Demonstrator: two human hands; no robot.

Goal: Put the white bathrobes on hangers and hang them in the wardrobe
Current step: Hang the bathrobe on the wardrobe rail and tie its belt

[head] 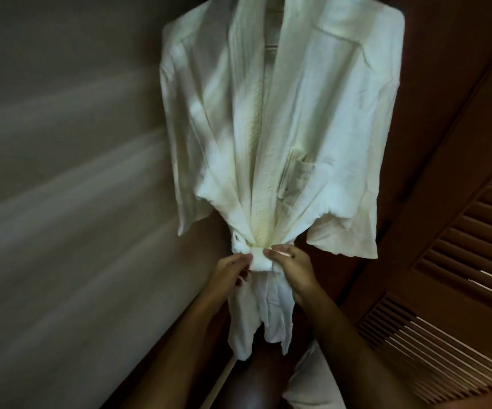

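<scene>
A white bathrobe (297, 119) hangs in front of me inside the wardrobe, its shoulders spread wide; the hanger itself is hidden under the collar. The robe is gathered at the waist by its white belt (261, 259), tied in a knot with the ends hanging below. My left hand (233, 274) pinches the belt knot from the left. My right hand (293, 268) grips the knot from the right, fingers curled over the cloth. Both sleeves hang loose at the sides.
A pale wall (61, 172) runs along the left. Dark wooden wardrobe panelling lies behind the robe, and a louvred wooden door (460, 276) stands at the right. More white cloth (309, 382) lies low between my arms.
</scene>
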